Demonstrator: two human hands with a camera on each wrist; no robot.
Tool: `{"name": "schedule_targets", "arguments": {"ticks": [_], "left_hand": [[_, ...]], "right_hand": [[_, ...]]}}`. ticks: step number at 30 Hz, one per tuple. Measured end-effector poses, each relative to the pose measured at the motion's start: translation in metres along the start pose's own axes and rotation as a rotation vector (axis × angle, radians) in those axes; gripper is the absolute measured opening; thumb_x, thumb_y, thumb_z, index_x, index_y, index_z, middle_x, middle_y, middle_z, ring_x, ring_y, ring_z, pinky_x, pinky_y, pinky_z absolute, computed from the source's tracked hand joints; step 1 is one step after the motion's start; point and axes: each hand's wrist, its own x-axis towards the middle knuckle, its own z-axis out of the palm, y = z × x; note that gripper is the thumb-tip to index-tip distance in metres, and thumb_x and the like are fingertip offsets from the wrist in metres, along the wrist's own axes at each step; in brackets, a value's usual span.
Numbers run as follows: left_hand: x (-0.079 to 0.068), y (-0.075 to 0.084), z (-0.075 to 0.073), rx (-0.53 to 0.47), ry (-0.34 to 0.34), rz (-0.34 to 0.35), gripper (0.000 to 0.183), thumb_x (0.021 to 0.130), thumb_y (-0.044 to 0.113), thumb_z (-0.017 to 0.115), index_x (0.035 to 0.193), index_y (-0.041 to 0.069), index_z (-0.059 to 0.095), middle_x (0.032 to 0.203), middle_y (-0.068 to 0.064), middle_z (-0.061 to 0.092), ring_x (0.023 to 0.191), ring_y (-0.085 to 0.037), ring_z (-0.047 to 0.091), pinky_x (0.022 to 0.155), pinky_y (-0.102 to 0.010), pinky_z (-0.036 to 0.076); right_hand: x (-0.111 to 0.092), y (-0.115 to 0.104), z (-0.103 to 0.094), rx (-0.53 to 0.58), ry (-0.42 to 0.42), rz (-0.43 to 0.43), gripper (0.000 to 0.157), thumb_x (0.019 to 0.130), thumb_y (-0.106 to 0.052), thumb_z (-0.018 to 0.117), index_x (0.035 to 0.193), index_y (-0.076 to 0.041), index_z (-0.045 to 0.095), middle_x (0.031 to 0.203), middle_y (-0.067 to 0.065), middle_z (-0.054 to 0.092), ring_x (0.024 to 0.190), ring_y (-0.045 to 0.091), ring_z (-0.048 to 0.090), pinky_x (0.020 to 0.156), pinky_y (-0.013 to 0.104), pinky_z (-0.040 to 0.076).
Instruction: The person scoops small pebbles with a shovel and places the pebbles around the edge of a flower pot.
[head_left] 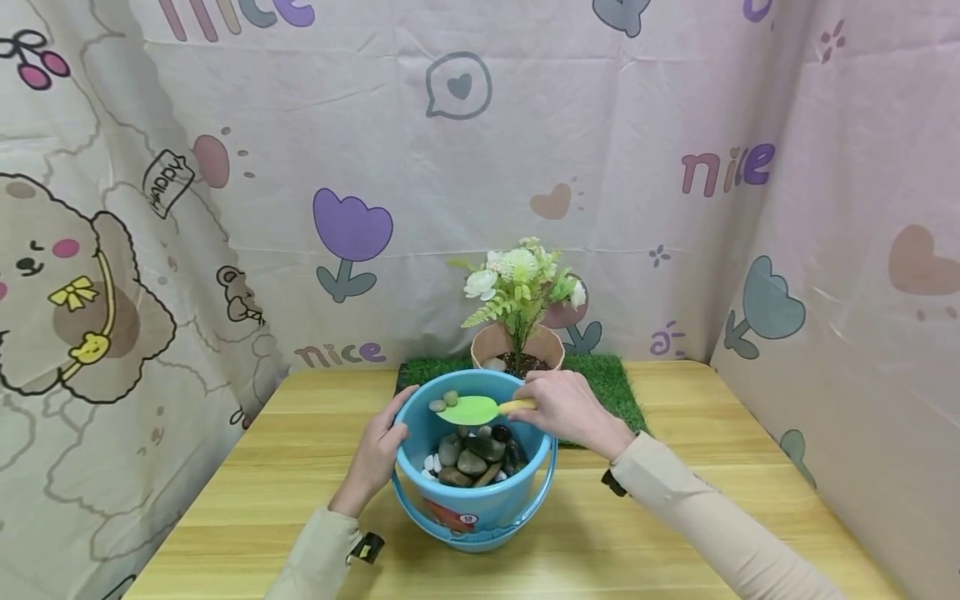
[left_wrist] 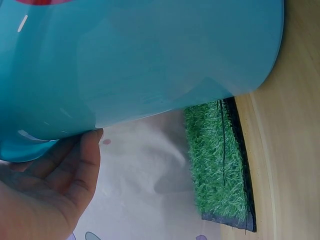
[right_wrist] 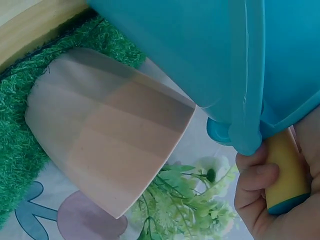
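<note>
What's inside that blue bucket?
Grey, brown and black stones, white pebbles, and above them a green shovel with two small stones at its tip. Whatever lies beneath is covered.

A table [head_left: 300, 475] of pale yellow, striped wood spreads out beneath both hands and beyond them on either side. On it, between the left hand [head_left: 377, 446] and the right hand [head_left: 566, 410], stands a blue bucket [head_left: 501, 505]. Farther out than the hands, behind the bucket, lies a green grass mat [head_left: 613, 393] with a dark edge, partly hidden.
</note>
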Motion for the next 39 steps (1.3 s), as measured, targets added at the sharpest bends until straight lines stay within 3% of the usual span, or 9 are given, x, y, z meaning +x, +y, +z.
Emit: {"name": "schedule_targets", "arguments": {"ticks": [5,14,25,33,39], "left_hand": [[0.0,0.0,0.0,0.004,0.001,-0.003,0.06,0.088,0.004,0.038,0.148,0.008,0.042,0.137,-0.019,0.057,0.108,-0.036,0.063,0.08,-0.043,0.056],[-0.001,-0.001,-0.001,-0.004,-0.003,0.013,0.059,0.089,0.005,0.039,0.147,0.007,0.043,0.136,-0.021,0.057,0.111,-0.036,0.062,0.083,-0.05,0.056],[-0.001,0.001,-0.001,-0.009,-0.003,0.017,0.058,0.089,0.005,0.039,0.147,0.007,0.044,0.135,-0.021,0.057,0.112,-0.037,0.062,0.084,-0.05,0.056],[0.001,-0.001,0.0,0.002,0.005,0.006,0.06,0.087,0.004,0.039,0.147,0.006,0.044,0.131,-0.019,0.06,0.107,-0.035,0.063,0.078,-0.04,0.056],[0.001,-0.001,0.0,0.004,0.007,0.005,0.06,0.087,0.004,0.038,0.147,0.006,0.043,0.137,-0.019,0.057,0.112,-0.038,0.062,0.082,-0.048,0.056]], "right_hand": [[-0.001,0.0,0.002,0.012,0.02,0.013,0.02,0.08,-0.04,0.077,0.093,-0.024,0.08,0.08,-0.011,0.065,0.054,-0.001,0.049,0.045,0.017,0.033],[-0.001,0.0,0.003,0.034,0.043,0.03,0.022,0.079,-0.038,0.078,0.095,-0.023,0.08,0.082,-0.011,0.066,0.058,0.0,0.053,0.048,0.016,0.035],[-0.005,0.002,0.004,0.069,0.08,0.051,0.021,0.079,-0.037,0.079,0.096,-0.023,0.08,0.082,-0.012,0.066,0.055,-0.002,0.045,0.047,0.016,0.033],[-0.006,0.002,0.001,0.09,0.047,0.096,0.02,0.079,-0.037,0.078,0.095,-0.025,0.079,0.085,-0.011,0.068,0.06,-0.001,0.051,0.051,0.017,0.036],[-0.009,0.002,-0.006,0.096,0.023,0.094,0.02,0.079,-0.037,0.079,0.094,-0.025,0.079,0.084,-0.012,0.066,0.06,-0.001,0.05,0.05,0.017,0.036]]}}
